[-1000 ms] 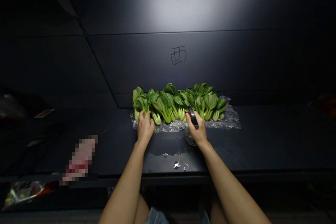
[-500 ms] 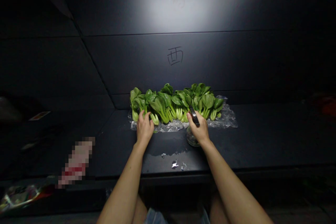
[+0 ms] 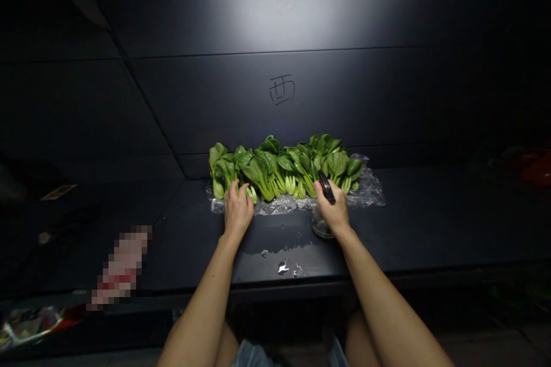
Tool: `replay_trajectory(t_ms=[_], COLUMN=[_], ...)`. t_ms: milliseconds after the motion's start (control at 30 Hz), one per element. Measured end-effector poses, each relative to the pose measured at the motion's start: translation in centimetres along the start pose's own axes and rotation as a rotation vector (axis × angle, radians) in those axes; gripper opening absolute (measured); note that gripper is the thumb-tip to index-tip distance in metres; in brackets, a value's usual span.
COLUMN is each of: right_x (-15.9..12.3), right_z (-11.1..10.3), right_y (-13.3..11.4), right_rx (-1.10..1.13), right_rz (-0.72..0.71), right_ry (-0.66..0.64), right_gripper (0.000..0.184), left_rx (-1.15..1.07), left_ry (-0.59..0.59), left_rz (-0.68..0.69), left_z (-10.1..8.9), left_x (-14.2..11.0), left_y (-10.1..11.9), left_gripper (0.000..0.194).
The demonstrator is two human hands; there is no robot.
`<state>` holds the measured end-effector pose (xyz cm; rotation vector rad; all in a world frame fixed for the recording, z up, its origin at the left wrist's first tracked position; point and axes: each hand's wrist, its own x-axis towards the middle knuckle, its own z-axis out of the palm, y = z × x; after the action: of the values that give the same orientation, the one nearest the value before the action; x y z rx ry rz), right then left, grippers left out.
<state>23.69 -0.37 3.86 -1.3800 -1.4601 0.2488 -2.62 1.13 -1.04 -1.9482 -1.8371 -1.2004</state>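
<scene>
A row of bok choy (image 3: 262,175), green leaves up and pale stalks toward me, lies on a crumpled clear plastic sheet (image 3: 371,192). My left hand (image 3: 238,212) is at the stalks on the left end, fingers apart; whether the fingertips touch the stalks I cannot tell. Farther right, my right hand (image 3: 336,210) grips a spray bottle (image 3: 321,226) with a black trigger head and a clear body. The bottle points at the greens, its lower part close above or on the dark shelf (image 3: 275,243), and my palm hides some of it.
Behind the greens rises a dark panel (image 3: 215,97) with a handwritten character. Water drops (image 3: 283,268) wet the shelf's front. At the left lie a small card (image 3: 59,192) and a blurred-out pinkish shape (image 3: 123,266). Shiny packaging (image 3: 32,324) is at lower left, something red (image 3: 536,167) at far right.
My right hand with the spray bottle has shifted a little to the right along the greens. The left hand has hardly moved. The whole view has drifted slightly.
</scene>
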Motion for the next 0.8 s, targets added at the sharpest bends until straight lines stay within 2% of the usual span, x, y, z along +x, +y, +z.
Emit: replay_trajectory(t_ms=[200,600,800], right_x=[0.1,0.6,0.3], right_z=[-0.5,-1.1,-0.8], right_y=[0.1,0.4,0.9], right_rx=[0.003,-0.019,-0.04], right_rz=[-0.004,0.026,0.022], right_ry=[-0.018,0.054,0.069], right_gripper=[0.037,0.04,0.038], left_rx=[0.02,-0.008,-0.035], left_ry=[-0.021,-0.039,-0.05], left_rz=[0.006,0.036,0.034], left_z=[0.2,0.6,0.6], left_x=[-0.5,-0.1,-0.1], left_y=[0.2,1.8,1.9], left_gripper=[0.039,0.039,0.04])
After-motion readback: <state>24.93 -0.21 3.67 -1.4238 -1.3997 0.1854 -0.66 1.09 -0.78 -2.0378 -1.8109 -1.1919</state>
